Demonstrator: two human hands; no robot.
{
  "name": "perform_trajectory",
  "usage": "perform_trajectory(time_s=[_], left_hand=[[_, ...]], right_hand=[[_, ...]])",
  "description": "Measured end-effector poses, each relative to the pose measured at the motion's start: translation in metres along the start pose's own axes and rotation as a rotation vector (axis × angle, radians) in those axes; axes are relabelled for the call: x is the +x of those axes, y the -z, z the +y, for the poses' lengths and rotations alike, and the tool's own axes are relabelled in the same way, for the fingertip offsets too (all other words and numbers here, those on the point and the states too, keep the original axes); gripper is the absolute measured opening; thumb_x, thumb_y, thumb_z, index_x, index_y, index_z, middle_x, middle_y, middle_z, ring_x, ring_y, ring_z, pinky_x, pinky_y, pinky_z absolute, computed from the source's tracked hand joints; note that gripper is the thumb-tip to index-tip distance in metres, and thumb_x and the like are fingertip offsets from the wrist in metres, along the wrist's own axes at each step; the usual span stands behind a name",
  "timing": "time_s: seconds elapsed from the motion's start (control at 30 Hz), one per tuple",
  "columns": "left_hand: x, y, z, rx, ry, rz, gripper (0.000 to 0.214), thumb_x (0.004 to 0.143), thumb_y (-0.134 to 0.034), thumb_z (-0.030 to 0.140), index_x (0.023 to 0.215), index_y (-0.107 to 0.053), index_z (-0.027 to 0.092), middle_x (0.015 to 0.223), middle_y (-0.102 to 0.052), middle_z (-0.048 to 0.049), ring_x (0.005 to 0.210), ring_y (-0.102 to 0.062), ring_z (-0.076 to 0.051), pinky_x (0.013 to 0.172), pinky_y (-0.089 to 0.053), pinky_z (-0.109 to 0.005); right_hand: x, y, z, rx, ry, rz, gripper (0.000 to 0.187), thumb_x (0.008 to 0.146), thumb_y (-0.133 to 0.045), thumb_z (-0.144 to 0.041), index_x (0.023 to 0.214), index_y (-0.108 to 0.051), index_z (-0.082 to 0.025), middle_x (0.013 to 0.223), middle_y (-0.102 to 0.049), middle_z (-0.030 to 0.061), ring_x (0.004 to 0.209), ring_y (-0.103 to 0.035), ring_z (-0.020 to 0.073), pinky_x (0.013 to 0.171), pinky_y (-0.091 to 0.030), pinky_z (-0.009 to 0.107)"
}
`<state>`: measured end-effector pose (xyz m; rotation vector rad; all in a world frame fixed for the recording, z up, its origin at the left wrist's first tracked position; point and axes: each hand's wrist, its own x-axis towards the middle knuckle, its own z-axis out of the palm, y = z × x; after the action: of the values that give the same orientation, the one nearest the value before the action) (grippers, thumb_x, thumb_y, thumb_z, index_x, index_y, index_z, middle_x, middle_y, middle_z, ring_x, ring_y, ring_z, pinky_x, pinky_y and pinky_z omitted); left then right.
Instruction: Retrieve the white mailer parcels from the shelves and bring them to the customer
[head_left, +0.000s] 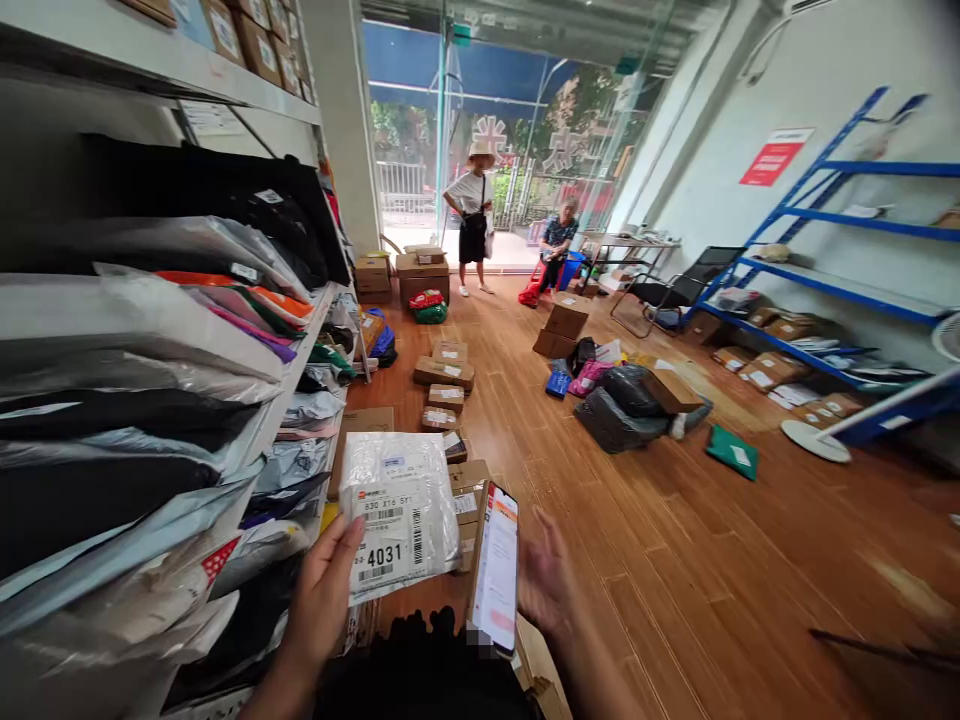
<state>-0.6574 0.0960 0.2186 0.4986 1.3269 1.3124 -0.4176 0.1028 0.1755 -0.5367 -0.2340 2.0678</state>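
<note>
A white plastic mailer parcel (401, 515) with shipping labels, one printed 4031, is pinched by my left hand (330, 580), the thumb lying on its front. Just right of the parcel a smartphone (496, 570) stands tilted with its screen lit, in front of my body; what supports it is hidden. My right hand (547, 575) is beside the phone's right edge, its fingers apart and slightly blurred, with nothing visible in them. Below the phone, part of a brown cardboard package (536, 665) shows.
Shelving (300, 360) packed with bagged parcels runs along my left. Cardboard boxes (444, 370) line the floor ahead. Dark wrapped parcels (619, 415) and a green packet (731, 455) lie to the right, before a blue rack (840, 285). One person (472, 215) stands near the doorway; another (559, 240) sits.
</note>
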Motion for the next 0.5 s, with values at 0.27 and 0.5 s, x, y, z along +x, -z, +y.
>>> perform_trajectory(time_s=[0.27, 0.5], left_hand=[[-0.001, -0.018, -0.004, 0.041, -0.047, -0.067, 0.062, 0.060, -0.076, 0.060, 0.100, -0.071, 0.013, 0.097, -0.075, -0.0111, 0.103, -0.066, -0.032, 0.084, -0.056, -0.036], [0.005, -0.052, -0.010, 0.069, -0.018, -0.186, 0.060, 0.061, -0.076, 0.060, 0.098, -0.070, 0.013, 0.098, -0.075, -0.0108, 0.100, -0.066, -0.031, 0.080, -0.056, -0.034]], right_hand=[[-0.025, 0.016, 0.005, 0.229, 0.008, -0.041, 0.072, 0.072, -0.059, -0.071, 0.118, -0.058, -0.015, 0.109, -0.070, 0.0080, 0.099, -0.064, 0.0167, 0.088, -0.050, 0.030], [-0.048, 0.004, -0.012, 0.059, 0.118, -0.036, 0.068, 0.069, -0.072, -0.050, 0.127, -0.052, -0.021, 0.100, -0.070, 0.0080, 0.082, -0.065, 0.0199, 0.078, -0.053, 0.037]])
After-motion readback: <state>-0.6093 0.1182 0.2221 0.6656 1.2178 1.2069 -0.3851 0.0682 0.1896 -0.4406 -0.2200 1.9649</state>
